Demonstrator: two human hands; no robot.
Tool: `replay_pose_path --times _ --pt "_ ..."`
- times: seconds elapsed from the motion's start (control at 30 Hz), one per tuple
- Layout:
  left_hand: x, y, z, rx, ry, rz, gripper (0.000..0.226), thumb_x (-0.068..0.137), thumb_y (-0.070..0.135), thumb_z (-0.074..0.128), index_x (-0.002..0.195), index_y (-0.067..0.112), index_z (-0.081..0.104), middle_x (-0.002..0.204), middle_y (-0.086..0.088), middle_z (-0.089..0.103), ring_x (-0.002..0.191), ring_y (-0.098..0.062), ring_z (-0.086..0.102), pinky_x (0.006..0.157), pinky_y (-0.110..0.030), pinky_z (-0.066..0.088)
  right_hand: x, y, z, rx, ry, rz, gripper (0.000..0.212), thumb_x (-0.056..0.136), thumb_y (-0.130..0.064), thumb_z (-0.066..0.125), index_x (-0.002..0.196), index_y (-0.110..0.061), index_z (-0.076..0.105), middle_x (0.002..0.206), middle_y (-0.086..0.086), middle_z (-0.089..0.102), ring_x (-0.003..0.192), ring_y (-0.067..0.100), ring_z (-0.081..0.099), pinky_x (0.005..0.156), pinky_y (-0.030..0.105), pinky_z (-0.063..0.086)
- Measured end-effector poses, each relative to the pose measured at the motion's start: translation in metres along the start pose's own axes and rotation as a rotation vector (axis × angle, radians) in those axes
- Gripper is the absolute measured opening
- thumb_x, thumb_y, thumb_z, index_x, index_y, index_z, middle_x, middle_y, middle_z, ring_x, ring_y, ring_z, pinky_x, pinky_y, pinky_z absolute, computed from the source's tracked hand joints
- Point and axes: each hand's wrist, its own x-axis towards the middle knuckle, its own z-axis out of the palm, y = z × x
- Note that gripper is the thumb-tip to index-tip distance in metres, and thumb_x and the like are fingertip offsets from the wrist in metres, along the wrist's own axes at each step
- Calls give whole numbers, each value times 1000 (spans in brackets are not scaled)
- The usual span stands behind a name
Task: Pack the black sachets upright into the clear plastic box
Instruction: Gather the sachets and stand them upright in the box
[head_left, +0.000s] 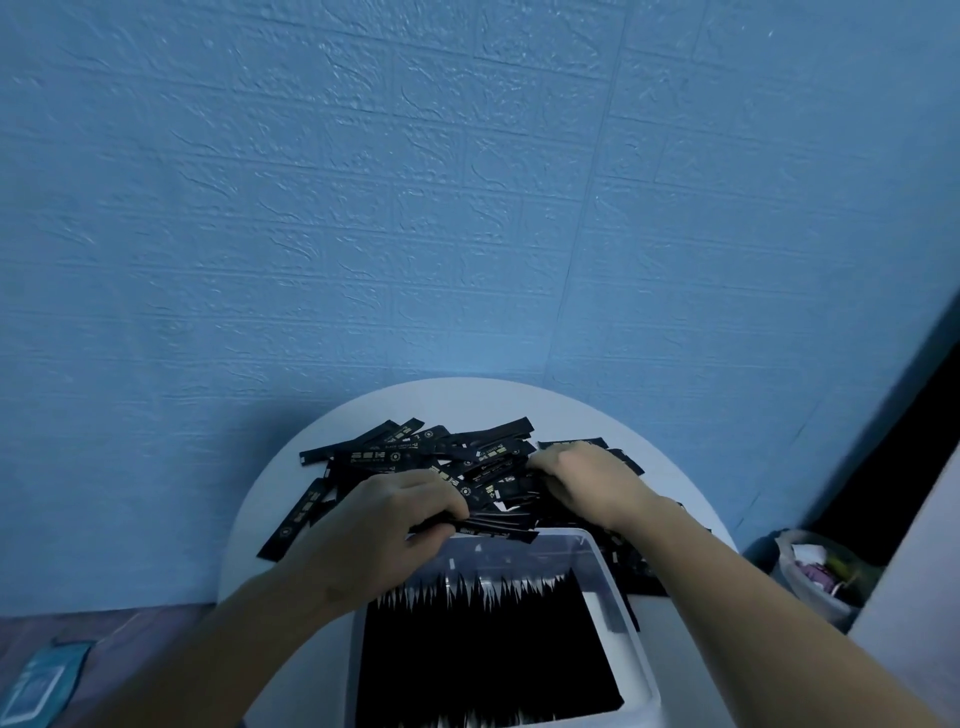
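Backdrop: blue embossed wall (467, 182) behind a round white surface (467, 400) that carries your work.
Far left, floor: a teal packet (39, 686) lies flat, well apart from the job.
Left hand: your left hand (384, 525) grips a bundle (498, 527) of black sachets lying sideways, just above the far rim of the box.
Loose pile: the loose pile (415, 452) sprawls across the surface beyond both hands, its sachets crossed at all angles.
Box: the clear plastic box (608, 571) sits at the near edge, between your forearms; the packed sachets (483, 649) stand on end and fill most of it, with a gap at the far wall.
Right hand: your right hand (587, 478) rests on the pile, fingers curled down into it; you cannot tell whether it has hold of any.
Far right, floor: a bag (815, 597) with odds and ends inside.
Risk: the bundle is horizontal, so if you drop it in unturned it probably lies flat across the standing tops.
Risk: slick sachets may fan out of a loose grip.
Risk: raking the pile could push sachets over the surface's edge.
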Motion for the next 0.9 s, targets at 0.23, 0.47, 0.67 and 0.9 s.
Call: replay_pose_path --times 0.23,0.47,0.67,0.9 --pt "3 3 8 36 44 22 18 89 8 71 100 23 68 100 17 66 90 -1 64 77 -29 56 -10 -35 -48 226 226 -144 14 95 -22 71 108 -19 74 97 -4 76 89 16 67 81 32 54" --pt "3 11 12 146 120 56 14 88 9 74 96 18 66 114 8 57 86 -7 62 74 -31 56 -32 -69 -66 269 186 -239 2 97 -22 68 97 -20 70 87 -9 71 78 12 61 72 33 50" --pt "5 10 14 148 160 21 24 83 5 77 95 20 63 111 8 62 91 -9 64 78 -32 57 -35 -80 -54 320 241 -242 8 99 -16 64 103 -18 71 94 -5 75 88 16 69 82 36 54" --pt "2 8 9 101 173 5 26 81 0 78 93 18 63 90 10 62 81 -10 60 71 -34 53 -49 -84 -59 324 156 -219 27 100 -38 64 121 -22 64 112 -7 70 103 8 61 88 23 46"
